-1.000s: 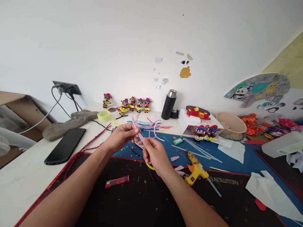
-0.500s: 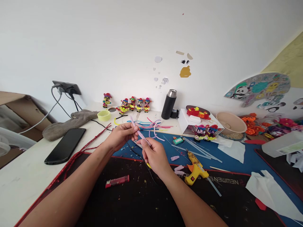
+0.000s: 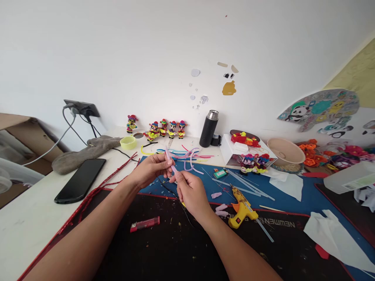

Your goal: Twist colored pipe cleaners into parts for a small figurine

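Note:
A pale lilac pipe cleaner (image 3: pixel 168 153) is pinched between both hands above the desk mat. My left hand (image 3: pixel 155 168) grips it with thumb and fingertips, one end sticking up past them. Just to the right and lower, my right hand (image 3: pixel 189 189) is closed on the same pipe cleaner, thumb on top; its lower part is hidden in the fingers. Behind the hands lie loose pipe cleaners (image 3: pixel 191 153) in lilac, blue, pink and yellow. Short folded lilac pieces (image 3: pixel 222 207) rest on the mat to the right.
A yellow hot glue gun (image 3: pixel 242 210) lies right of my right hand. A red lighter (image 3: pixel 145 224) is on the black mat (image 3: pixel 164 253). At left sit a phone (image 3: pixel 80 181) and red twisted stems (image 3: pixel 102 187). Small figures (image 3: pixel 172 129) and a black thermos (image 3: pixel 209 128) stand by the wall.
The lilac pipe cleaner's upper end is slightly lower and stands a little more upright. Both hands keep hold of it, with only slight finger movement.

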Demonstrator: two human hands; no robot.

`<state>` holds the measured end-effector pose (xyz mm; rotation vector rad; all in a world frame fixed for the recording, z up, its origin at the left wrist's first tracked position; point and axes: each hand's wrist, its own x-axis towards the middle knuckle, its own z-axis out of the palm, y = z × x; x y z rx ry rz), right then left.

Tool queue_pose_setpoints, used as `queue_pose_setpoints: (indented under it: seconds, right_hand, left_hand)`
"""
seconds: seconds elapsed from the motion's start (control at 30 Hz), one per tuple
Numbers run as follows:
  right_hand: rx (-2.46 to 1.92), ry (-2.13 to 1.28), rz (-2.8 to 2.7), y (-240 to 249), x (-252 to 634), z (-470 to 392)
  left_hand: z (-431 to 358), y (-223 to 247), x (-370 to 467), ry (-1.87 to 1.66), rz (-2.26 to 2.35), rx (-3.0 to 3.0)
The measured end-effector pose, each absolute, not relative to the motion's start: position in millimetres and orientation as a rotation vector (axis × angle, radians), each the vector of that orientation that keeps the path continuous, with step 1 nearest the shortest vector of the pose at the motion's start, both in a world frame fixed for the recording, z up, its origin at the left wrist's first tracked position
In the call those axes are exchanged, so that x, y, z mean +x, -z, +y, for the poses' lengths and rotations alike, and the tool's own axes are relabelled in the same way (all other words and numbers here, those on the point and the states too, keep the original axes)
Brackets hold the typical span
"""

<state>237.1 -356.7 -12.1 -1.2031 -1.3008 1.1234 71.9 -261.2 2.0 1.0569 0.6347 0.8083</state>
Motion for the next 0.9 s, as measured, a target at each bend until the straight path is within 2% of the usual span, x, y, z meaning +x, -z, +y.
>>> queue_pose_setpoints:
  seconds: [0.57, 0.9]
  right_hand:
    - [-1.179, -1.209, -1.226, 9.6, 236.1, -356.9]
    - [-1.114, -1.247, -1.139, 14.0, 236.4, -355.2]
  left_hand:
    - [-260.9, -2.5, 71.4, -0.822, 0.663, 1.180]
    - [-257.0, -1.4, 72.6, -1.020, 0.573, 0.751]
